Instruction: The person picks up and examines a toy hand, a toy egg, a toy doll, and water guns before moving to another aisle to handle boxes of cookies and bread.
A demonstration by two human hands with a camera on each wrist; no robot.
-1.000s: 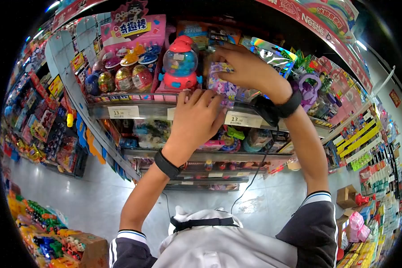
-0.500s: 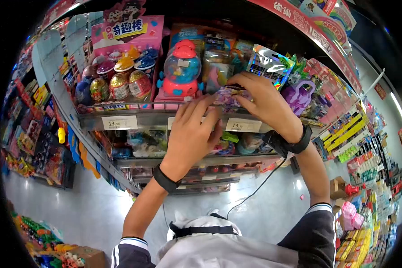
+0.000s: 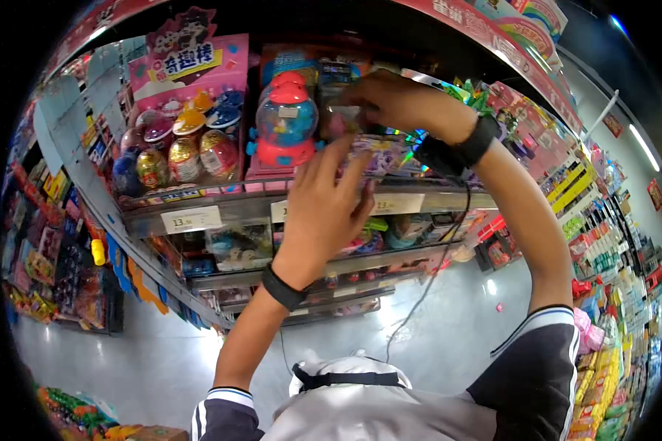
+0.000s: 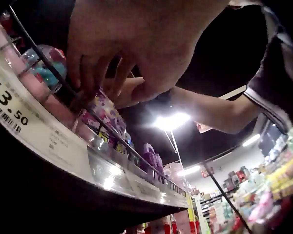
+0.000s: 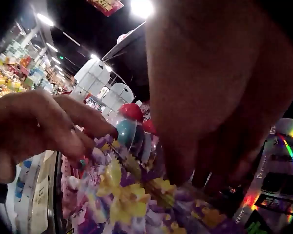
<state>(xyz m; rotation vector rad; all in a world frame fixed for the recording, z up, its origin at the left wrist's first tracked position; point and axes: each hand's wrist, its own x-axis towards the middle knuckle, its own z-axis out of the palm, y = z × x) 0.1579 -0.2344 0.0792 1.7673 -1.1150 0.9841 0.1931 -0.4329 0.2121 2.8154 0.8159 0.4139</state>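
My left hand reaches over the shelf's front rail, fingers spread and slightly bent, fingertips against the purple patterned packets. In the right wrist view, the left hand is beside the packets' top edge. Blurred in the head view, my right hand hangs above and behind the packets, fingers bent towards a clear container. The right hand points down at the packets in its own wrist view; its fingertips lie in shadow. Left of the packets stands a red toy dispenser with a clear globe.
Foil-wrapped eggs fill a pink display box at the left. A price-label strip runs along the shelf front. Lower shelves hold more toys. A cable hangs from the right wrist.
My right hand has lifted off the purple packets and moved up and back, towards the left. The packets lean lower than a second ago. My left hand stays at the rail.
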